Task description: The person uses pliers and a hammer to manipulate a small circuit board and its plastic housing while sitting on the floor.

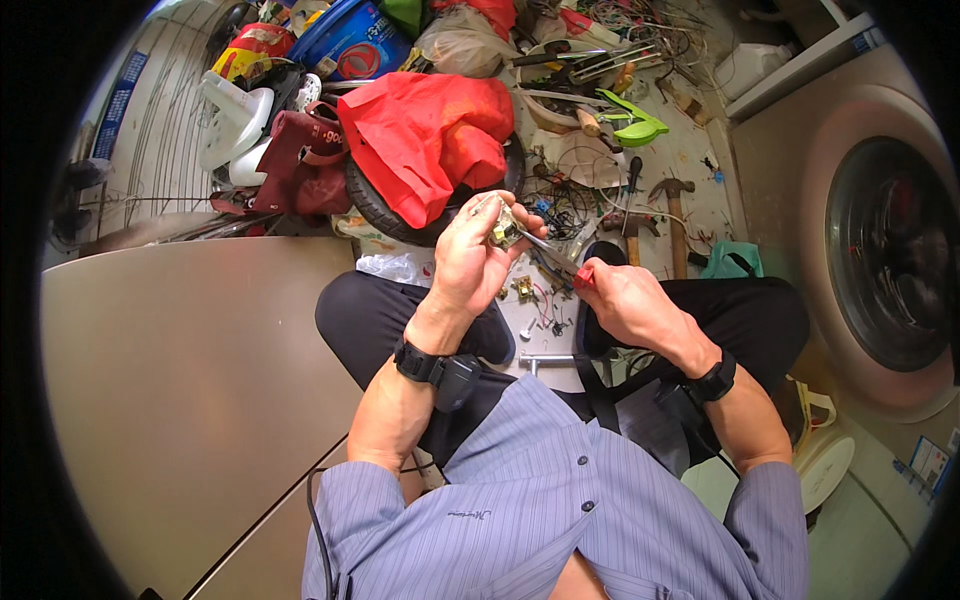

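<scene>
A small circuit board (505, 230) with components on it is gripped in the fingers of my left hand (468, 262), above the floor between my knees. My right hand (632, 308) is closed round the red handle of a tool with a long tapering metal tip (553, 256); its exact kind is hard to make out. The tip meets or nearly meets the board's right edge. Below my hands, another small circuit board (523, 288) lies on the floor with loose wires and a white bolt-like piece (527, 329).
A red bag (430, 135) drapes over a black tyre (385, 212) ahead. Hammers (677, 225), a screwdriver (632, 180) and tangled wires lie ahead and right. A washing machine (825, 215) stands right; a large flat panel (190, 350) is left. A blue bucket (345, 35) stands farther back.
</scene>
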Available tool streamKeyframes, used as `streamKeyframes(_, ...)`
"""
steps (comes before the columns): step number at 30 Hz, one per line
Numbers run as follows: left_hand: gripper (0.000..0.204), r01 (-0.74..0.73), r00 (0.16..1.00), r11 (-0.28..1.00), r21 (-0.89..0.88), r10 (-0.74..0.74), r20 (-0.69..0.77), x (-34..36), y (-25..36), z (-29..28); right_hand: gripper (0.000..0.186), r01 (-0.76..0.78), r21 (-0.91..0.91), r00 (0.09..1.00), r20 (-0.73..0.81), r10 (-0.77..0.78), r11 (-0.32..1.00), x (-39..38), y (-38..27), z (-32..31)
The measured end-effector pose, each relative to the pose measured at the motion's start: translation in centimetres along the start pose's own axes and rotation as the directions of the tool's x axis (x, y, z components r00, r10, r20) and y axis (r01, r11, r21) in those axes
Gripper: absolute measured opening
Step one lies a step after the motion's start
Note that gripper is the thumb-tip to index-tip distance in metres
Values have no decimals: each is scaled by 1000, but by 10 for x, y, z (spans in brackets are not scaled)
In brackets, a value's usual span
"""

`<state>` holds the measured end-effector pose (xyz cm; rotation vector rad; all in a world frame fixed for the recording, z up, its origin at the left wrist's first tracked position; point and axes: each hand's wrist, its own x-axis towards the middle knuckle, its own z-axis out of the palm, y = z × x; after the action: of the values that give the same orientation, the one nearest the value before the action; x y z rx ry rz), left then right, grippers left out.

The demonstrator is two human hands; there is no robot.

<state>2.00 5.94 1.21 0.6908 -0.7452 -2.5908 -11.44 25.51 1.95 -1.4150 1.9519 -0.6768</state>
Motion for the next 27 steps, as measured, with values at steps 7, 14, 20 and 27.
streamKeyframes(7,24,77,997,981,-177,-71,44,1,9,-5,19,-246,451,947,300,114,858,8,-1,-7)
streamKeyframes(14,24,72,991,969,-237,-44,122,-1,15,-1,25,-380,776,857,500,-123,504,16,3,-12)
streamKeyframes(20,23,52,992,972,-231,-23,127,-6,17,1,27,-498,839,807,541,-237,220,10,0,-9)
streamKeyframes(27,20,-86,995,992,-91,89,38,-9,20,6,25,-522,828,799,559,-221,204,17,-8,-14)
